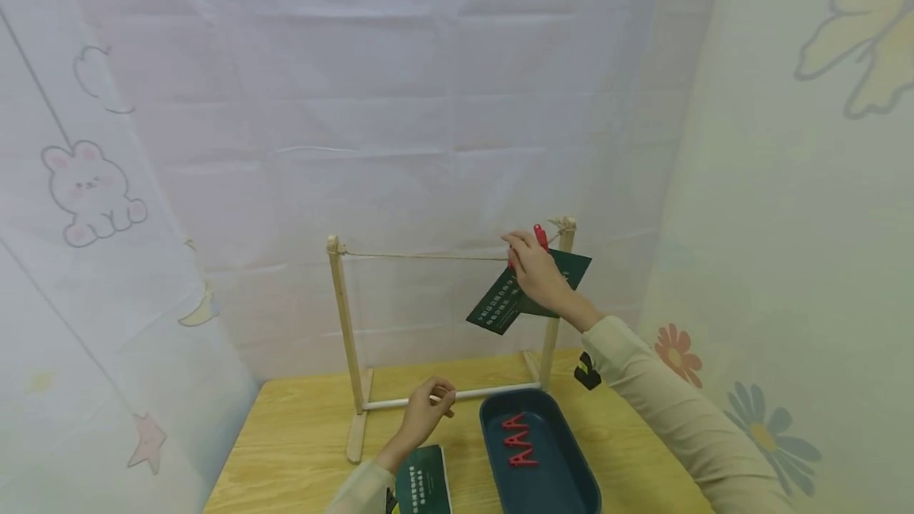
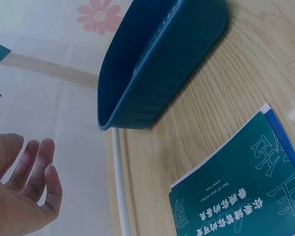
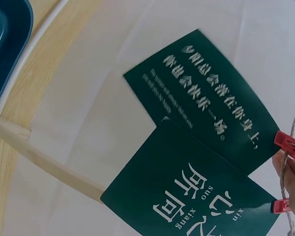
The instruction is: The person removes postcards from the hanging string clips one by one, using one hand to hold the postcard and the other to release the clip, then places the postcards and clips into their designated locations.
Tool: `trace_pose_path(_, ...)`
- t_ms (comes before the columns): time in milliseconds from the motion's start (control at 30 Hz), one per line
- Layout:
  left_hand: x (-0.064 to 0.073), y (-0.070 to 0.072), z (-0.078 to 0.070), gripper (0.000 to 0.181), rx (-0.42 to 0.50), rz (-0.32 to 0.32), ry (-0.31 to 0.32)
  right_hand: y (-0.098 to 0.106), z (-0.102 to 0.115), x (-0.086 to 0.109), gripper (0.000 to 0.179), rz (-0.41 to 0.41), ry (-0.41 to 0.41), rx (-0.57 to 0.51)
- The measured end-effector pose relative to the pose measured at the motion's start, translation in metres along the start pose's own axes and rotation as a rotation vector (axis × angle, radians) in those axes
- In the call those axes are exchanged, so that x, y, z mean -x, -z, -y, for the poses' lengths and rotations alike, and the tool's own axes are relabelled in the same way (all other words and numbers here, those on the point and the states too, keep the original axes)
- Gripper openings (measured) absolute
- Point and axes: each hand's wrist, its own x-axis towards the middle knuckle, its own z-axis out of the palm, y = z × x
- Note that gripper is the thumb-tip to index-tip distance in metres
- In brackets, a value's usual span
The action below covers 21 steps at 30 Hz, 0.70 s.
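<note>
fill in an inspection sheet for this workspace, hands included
Surface: wood-grain table, bearing a wooden frame.
Job's things: two green cards, each in a red clip at the string; green card stack beside a blue tray holding three spare clips.
Clutter: black-and-yellow object by the right sleeve, identity unclear.
Left hand: raised above the table, holding nothing.
Right hand: up at the string, beside the clips; grip unclear.
Cables: nothing seen.
Surroundings: pale sheets, printed with a rabbit and flowers.
</note>
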Motion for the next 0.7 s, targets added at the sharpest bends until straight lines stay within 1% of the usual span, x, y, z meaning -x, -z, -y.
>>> trace_pose_path(167, -0.003, 0.0, -0.004, 0.013, -0.027, -0.002, 0.023, 0.001, -0.002, 0.0, 0.032, 0.019, -0.012, -0.03)
trace_pose_path(333, -0.008, -0.002, -0.009, 0.018, -0.028, -0.006, 0.012, 0.005, -0.003, 0.001, 0.032, 0.037, -0.04, -0.049)
trace_pose_path(533, -0.02, -0.01, -0.015, 0.023, -0.01, -0.041, -0.017, 0.008, -0.006, 0.003, 0.032, 0.038, -0.072, -0.06)
trace_pose_path(600, -0.026, -0.015, -0.013, 0.024, -0.011, -0.062, -0.022, 0.008, -0.006, 0.004, 0.032, 0.035, -0.078, -0.079)
trace_pose_path(700, -0.035, -0.021, -0.002, 0.026, -0.03, -0.093, -0.033, 0.008, -0.005, 0.006, 0.032, 0.035, -0.078, -0.1)
